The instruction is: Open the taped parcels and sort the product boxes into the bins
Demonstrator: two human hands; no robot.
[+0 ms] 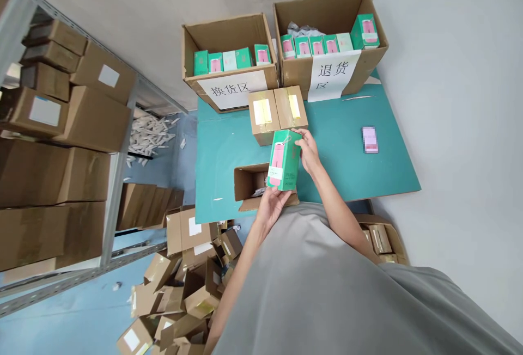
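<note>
A green product box (290,160) with a pink bottle-like item pictured on its front is held up over the table, slightly tilted. My left hand (273,205) supports it from below, fingers against the bottom edge. At its upper right edge, my right hand (308,151) grips the box with thumb and fingers. Beneath and to the left stands an opened cardboard carton (245,183), its flaps spread, with some greyish wrapping inside. Just beyond the product box, two small taped cartons (263,133) with yellowish labels stand side by side.
Two large cartons with paper signs, a left one (229,31) and a right one (322,9), hold several green boxes at the back of the green table (327,121). A blurred pinkish item (370,140) lies right. Shelves of cartons (85,167) and heaped empty boxes (180,289) stand left.
</note>
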